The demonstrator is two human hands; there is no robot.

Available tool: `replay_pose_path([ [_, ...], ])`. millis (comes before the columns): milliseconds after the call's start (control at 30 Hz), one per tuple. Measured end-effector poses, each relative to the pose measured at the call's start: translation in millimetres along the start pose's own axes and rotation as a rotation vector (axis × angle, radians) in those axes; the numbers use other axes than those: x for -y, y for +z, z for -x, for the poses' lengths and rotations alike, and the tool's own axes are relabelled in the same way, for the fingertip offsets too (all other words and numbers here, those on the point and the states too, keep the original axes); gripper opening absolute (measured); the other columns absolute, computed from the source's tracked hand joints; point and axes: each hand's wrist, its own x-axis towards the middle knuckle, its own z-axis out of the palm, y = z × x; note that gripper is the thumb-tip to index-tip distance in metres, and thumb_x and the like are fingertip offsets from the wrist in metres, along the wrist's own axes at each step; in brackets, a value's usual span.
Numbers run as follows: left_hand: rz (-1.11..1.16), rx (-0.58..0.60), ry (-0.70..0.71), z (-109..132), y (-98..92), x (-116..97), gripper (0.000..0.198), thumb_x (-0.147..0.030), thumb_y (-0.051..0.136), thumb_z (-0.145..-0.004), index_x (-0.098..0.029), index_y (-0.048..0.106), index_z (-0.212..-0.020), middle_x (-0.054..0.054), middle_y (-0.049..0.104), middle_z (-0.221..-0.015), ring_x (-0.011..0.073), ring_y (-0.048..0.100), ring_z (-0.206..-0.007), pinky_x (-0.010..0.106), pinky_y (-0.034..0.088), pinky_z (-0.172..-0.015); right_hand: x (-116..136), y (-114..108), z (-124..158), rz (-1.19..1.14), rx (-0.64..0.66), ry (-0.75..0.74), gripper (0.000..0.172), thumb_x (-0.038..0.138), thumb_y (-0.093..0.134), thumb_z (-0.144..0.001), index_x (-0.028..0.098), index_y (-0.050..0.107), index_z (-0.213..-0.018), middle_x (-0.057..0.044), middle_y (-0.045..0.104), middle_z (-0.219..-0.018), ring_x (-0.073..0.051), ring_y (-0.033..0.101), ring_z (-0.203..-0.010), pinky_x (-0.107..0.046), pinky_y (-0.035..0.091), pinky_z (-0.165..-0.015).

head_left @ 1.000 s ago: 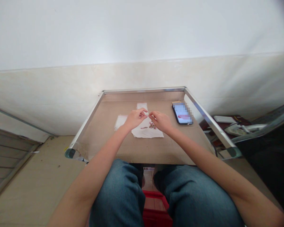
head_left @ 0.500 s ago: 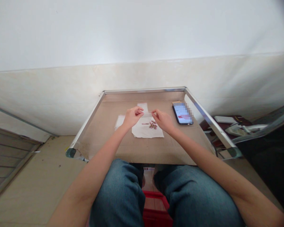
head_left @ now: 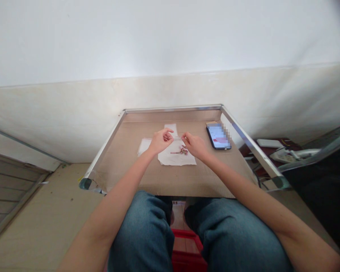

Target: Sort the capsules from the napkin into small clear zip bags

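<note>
My left hand [head_left: 160, 141] is closed in a pinch above the cardboard surface, thumb and forefinger near each other. Facing it, my right hand [head_left: 193, 144] also pinches. Between the two sets of fingertips runs a thin, pale thread [head_left: 177, 136], held roughly level; its ends are hidden in the fingers. Below lies a white paper sheet [head_left: 175, 159]. On it sit a small pile of reddish-brown and gold beads [head_left: 183, 151], close under my right hand, and a short row of small reddish beads [head_left: 174, 153] to the left of the pile.
Two white packets [head_left: 170, 128] [head_left: 143, 146] lie behind and left of the sheet. A phone [head_left: 218, 136] rests at the right of the cardboard-covered table [head_left: 124, 172]. Metal rails [head_left: 172, 110] edge its back and sides. A wall stands behind.
My left fingers have opened slightly and shifted a little to the right. The row of small beads now shows slightly nearer to me, and the pile's shape has changed a little.
</note>
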Motion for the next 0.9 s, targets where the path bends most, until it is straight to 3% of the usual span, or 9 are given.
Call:
replay_pose_path([
  [367, 0.039, -0.023, -0.042, -1.2, 0.1, -6.7, 0.021, -0.017, 0.059, -0.068, -0.015, 0.056, -0.089, 0.0, 0.061, -0.066, 0.0089, 0.057, -0.06, 0.021, 0.046, -0.058, 1.8, -3.9, 2.0, -0.156, -0.059, -0.049, 0.027, 0.037, 0.038, -0.086, 0.02, 0.057, -0.095, 0.001, 0.059, -0.061, -0.011, 0.049, -0.052, -0.022, 0.02, -0.048],
  [767, -0.032, -0.028, 0.009, -0.9, 6.3, -5.7, 0.021, -0.018, 0.061, -0.067, -0.016, 0.053, -0.087, 0.002, 0.062, -0.077, 0.01, 0.059, -0.069, 0.02, 0.047, -0.058, 5.3, -2.9, 2.0, -0.106, -0.042, -0.069, 0.027, 0.036, 0.036, -0.086, 0.021, 0.059, -0.088, 0.001, 0.059, -0.059, -0.011, 0.05, -0.052, -0.023, 0.019, -0.048],
  [900, -0.004, -0.028, 0.003, -1.5, 6.1, -6.2, 0.021, -0.018, 0.06, -0.07, -0.018, 0.051, -0.089, 0.0, 0.062, -0.071, 0.0095, 0.059, -0.066, 0.021, 0.047, -0.059, 6.7, -1.7, 1.7, -0.112, -0.064, -0.076, 0.029, 0.04, 0.038, -0.085, 0.021, 0.059, -0.091, 0.001, 0.058, -0.059, -0.011, 0.049, -0.052, -0.023, 0.019, -0.048],
])
